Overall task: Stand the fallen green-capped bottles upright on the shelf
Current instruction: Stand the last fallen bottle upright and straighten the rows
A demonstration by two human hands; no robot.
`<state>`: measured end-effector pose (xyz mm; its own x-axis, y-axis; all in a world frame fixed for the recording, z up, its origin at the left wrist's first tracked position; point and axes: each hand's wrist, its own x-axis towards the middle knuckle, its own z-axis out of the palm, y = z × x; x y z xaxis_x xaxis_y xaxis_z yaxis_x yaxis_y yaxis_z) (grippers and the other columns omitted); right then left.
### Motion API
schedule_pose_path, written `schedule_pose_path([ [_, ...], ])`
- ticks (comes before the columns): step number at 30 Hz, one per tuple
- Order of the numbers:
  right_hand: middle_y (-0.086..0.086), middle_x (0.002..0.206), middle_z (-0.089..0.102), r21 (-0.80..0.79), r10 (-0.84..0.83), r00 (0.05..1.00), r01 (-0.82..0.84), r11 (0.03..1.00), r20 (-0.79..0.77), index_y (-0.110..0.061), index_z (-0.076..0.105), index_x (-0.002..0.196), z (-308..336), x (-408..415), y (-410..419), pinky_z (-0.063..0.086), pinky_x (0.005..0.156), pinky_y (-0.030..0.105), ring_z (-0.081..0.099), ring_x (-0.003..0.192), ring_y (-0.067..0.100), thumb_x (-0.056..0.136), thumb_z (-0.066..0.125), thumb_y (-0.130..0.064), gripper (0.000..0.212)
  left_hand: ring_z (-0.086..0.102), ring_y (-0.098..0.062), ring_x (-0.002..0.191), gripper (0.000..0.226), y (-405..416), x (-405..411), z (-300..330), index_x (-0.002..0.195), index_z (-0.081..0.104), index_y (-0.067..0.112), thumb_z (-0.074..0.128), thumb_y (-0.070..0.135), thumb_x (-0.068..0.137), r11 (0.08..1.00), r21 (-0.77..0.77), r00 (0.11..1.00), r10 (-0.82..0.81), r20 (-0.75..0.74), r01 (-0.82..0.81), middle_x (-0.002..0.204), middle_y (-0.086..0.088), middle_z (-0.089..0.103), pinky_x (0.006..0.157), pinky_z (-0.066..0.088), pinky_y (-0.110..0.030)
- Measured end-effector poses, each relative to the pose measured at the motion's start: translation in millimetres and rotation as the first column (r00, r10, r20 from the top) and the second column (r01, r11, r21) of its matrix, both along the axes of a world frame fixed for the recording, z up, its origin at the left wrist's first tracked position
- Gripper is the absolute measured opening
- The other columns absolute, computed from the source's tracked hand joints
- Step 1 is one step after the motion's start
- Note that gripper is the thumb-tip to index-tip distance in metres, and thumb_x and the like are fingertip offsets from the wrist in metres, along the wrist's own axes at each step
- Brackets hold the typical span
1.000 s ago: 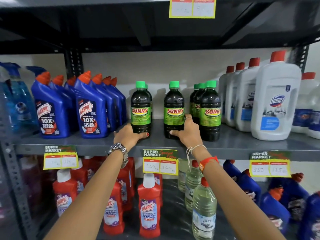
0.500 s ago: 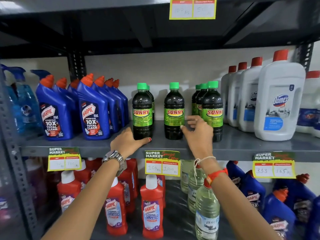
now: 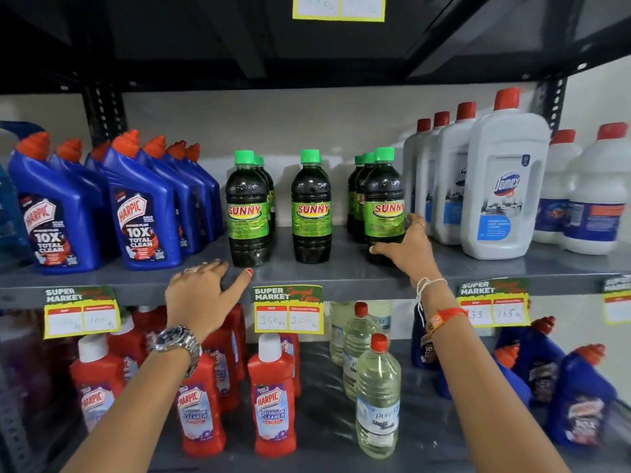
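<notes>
Left hand: the left hand (image 3: 205, 295) rests at about 7 o'clock on the front lip of the shelf (image 3: 341, 273), palm down, fingers loosely spread, holding nothing; I judge it steadies the person just in front of the left Sunny bottle (image 3: 248, 213).
Right hand: the right hand (image 3: 408, 249) sits at about 4 o'clock, part open, thumb and fingers cupped round the base of the right front Sunny bottle (image 3: 384, 206), touching it low; this looks like a nudge to square it.
Green-capped bottles: all visible ones stand upright mid-shelf, labels forward, in three columns, so the task looks nearly done.
Count, green caps: left column two, centre one for certain, right column three.
Neighbours: blue Harpic bottles (image 3: 143, 213) at 9 o'clock, white Domex bottles (image 3: 505, 192) at 3 o'clock, both flanking the Sunny columns.
Hidden: the rear of each column is blocked.
</notes>
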<state>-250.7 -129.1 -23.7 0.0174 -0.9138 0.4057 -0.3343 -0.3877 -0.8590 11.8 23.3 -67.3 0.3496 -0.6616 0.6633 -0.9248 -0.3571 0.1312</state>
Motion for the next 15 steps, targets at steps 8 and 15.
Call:
schedule_pose_path([
  [8, 0.015, 0.127, 0.059, -0.017, -0.009, 0.999, 0.009, 1.000, -0.034, -0.004, 0.038, 0.126, 1, 3, 2, 0.041, 0.103, 0.037, 0.054, 0.120, 0.031, 0.063, 0.085, -0.013, 0.078, 0.063, -0.028, 0.107, 0.084, 1, -3, 0, 0.110, 0.067, 0.009, 0.020, 0.069, 0.073, 1.000, -0.018, 1.000, 0.007, 0.017, -0.007, 0.118, -0.010, 0.066, 0.085, 0.048, -0.039],
  [15, 0.019, 0.124, 0.058, -0.066, -0.027, 0.998, 0.023, 0.998, -0.065, -0.001, 0.036, 0.118, 3, 10, 4, 0.042, 0.096, 0.037, 0.054, 0.117, 0.034, 0.065, 0.084, -0.014, 0.072, 0.063, -0.027, 0.107, 0.083, 4, -7, 1, 0.110, 0.067, 0.010, 0.021, 0.068, 0.072, 0.999, -0.033, 1.000, 0.001, 0.005, -0.001, 0.117, -0.009, 0.067, 0.086, 0.048, -0.039],
])
